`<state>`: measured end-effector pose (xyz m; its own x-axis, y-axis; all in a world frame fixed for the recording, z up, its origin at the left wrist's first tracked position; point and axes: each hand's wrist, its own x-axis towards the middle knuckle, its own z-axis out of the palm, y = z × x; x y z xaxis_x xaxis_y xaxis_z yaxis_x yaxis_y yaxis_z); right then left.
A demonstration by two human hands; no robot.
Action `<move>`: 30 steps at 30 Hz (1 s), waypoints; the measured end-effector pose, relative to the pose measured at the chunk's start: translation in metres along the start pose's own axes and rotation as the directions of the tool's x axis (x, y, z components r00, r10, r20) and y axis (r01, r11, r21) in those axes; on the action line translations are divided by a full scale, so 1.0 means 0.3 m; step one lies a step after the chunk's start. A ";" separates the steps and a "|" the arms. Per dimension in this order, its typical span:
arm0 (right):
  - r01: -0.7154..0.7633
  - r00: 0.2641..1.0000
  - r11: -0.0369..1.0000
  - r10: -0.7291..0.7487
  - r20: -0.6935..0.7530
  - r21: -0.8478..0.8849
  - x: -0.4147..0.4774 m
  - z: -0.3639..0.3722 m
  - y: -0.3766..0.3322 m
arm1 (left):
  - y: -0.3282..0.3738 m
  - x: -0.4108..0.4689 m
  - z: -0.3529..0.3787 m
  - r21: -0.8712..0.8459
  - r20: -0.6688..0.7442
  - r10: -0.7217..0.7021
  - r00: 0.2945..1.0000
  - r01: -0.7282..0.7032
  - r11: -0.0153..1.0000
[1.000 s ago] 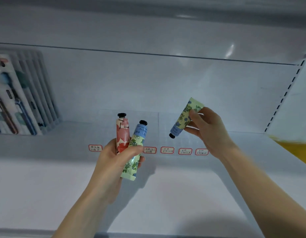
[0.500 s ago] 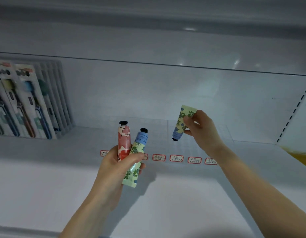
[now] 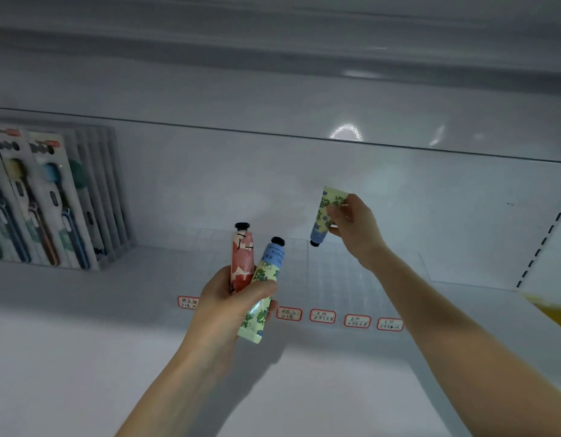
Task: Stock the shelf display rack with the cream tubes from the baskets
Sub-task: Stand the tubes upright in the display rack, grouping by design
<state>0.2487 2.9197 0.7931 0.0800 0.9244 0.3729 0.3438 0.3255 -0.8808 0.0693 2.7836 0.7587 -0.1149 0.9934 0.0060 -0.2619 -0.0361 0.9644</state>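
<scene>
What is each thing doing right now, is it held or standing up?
left hand, grips two tubes, caps up
red tube, in left hand, capped, upright
left flowery tube, in left hand, capped, leaning right
right hand, pinches one tube
right flowery tube, in right hand, cap down
clear rack, on shelf, no tubes seen inside
toothbrush packs, standing in a row

L grip (image 3: 222, 307), R grip (image 3: 356, 230), both bare, forearms (image 3: 446, 313) bare

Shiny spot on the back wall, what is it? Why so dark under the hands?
Head view: the shiny spot is light glare on the back wall. Head view: the left hand with two tubes and the right hand with one tube cast soft shadows on the shelf.
</scene>
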 end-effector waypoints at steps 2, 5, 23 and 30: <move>-0.015 0.998 0.999 0.018 0.063 -0.046 0.015 0.005 0.011 | -0.002 0.008 0.004 0.006 0.000 0.005 1.000 -0.005 1.000; -0.033 0.992 0.998 0.039 0.121 -0.056 0.024 0.001 0.023 | -0.005 0.017 0.006 0.002 0.002 0.011 1.000 -0.011 1.000; 0.089 0.981 0.961 -0.039 0.190 -0.262 0.034 0.004 0.067 | -0.032 0.040 0.040 0.021 0.013 -0.004 1.000 0.004 1.000; 0.115 0.977 0.953 -0.057 0.207 -0.280 0.035 0.004 0.083 | -0.034 0.043 0.042 0.020 0.022 -0.001 1.000 0.001 1.000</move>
<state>0.2570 2.9377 0.7746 -0.1353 0.9254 0.3539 0.5985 0.3610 -0.7151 0.0824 2.7983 0.7523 -0.0934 0.9956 0.0108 -0.2425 -0.0332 0.9696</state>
